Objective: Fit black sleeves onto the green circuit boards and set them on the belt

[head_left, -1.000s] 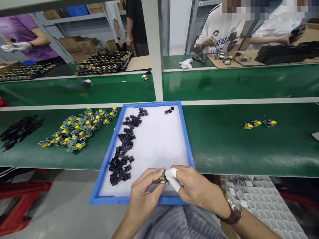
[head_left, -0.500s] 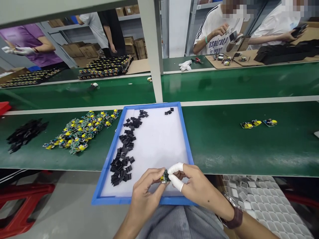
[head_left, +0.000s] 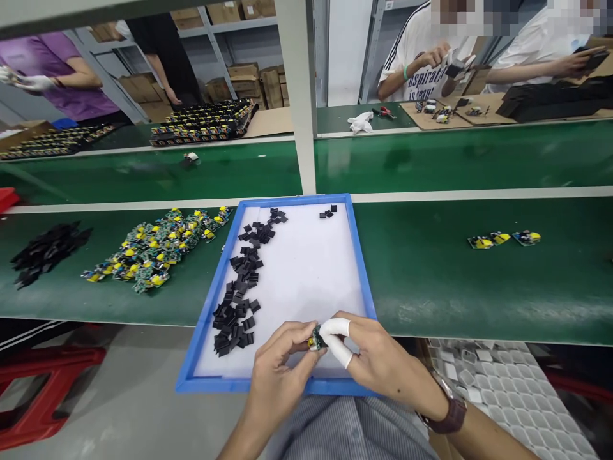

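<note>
Circuit board (head_left: 318, 338), one, lower centre: clamped between left hand's (head_left: 280, 364) thumb and fingers; right hand's (head_left: 376, 354) white-covered fingertips at its right side, grip unclear. Yellow part faces left; long axis roughly upright. Blue-rimmed tray (head_left: 215, 384), beneath: black pieces (head_left: 237, 297), mostly left.

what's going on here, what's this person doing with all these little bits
Someone's left hand pinches a small circuit board with a yellow part, over the near end of a blue-rimmed tray. The right hand, with white finger covers, is at the board's other side. Black pieces lie mostly along the tray's left side. A heap of boards sits left on the green bench, three more boards right.
</note>
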Available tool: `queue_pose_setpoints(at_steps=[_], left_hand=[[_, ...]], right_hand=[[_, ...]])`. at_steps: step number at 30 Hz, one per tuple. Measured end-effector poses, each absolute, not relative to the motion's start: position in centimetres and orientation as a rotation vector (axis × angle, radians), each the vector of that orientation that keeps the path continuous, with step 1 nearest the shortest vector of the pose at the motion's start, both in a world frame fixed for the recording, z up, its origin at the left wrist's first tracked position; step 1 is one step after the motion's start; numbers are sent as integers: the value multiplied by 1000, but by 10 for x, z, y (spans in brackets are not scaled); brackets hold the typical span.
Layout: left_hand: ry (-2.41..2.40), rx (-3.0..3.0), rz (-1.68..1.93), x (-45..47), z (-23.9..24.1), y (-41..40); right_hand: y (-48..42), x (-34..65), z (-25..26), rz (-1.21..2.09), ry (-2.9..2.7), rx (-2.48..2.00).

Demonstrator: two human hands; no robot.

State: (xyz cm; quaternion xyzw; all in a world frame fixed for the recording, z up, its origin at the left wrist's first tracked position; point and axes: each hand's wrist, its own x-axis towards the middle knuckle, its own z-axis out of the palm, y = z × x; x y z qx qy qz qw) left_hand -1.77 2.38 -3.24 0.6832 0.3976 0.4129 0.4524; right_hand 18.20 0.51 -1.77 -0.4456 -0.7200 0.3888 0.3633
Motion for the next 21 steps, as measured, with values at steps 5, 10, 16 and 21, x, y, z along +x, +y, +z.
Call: queue_pose_setpoints(at_steps=[5,10,16,21], left_hand=[[1017,1688,1022,-17,-34,24],[999,1719,1034,-17,-36,23],[980,1762,1023,-19,-37,23],[984,1760,1009,-17,-37,22]], right_hand=[[4,180,-28,908,-1828,-1053],[7,178,-33,1010,-1638,-1027],[7,177,-23,1043,-1692,-1096],[8,176,-20,1028,-1760,-1114]])
